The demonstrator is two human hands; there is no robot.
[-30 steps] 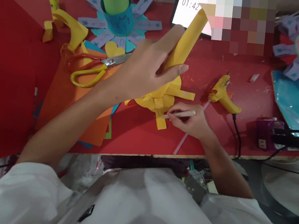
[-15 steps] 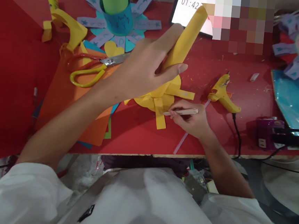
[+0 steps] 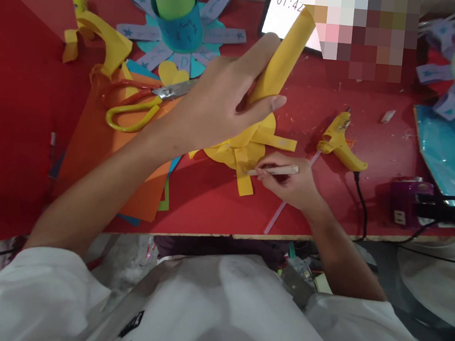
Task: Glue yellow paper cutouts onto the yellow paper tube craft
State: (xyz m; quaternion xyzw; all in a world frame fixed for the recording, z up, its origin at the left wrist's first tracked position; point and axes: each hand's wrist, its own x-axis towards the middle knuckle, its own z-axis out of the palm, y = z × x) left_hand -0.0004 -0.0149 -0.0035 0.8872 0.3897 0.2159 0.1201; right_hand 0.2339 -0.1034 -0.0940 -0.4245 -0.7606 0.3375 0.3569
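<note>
My left hand is wrapped round a yellow paper tube that stands tilted on a yellow paper disc with strips on the red table. My right hand pinches a thin pale stick. The stick's tip touches a yellow strip at the front of the disc.
Scissors with orange and yellow handles lie on orange paper sheets at left. A yellow glue gun with a black cord lies at right, near a purple power block. A green tube on a blue star base stands at the back.
My right hand has shifted the stick slightly along the yellow strip. My left hand and the tube have barely moved.
</note>
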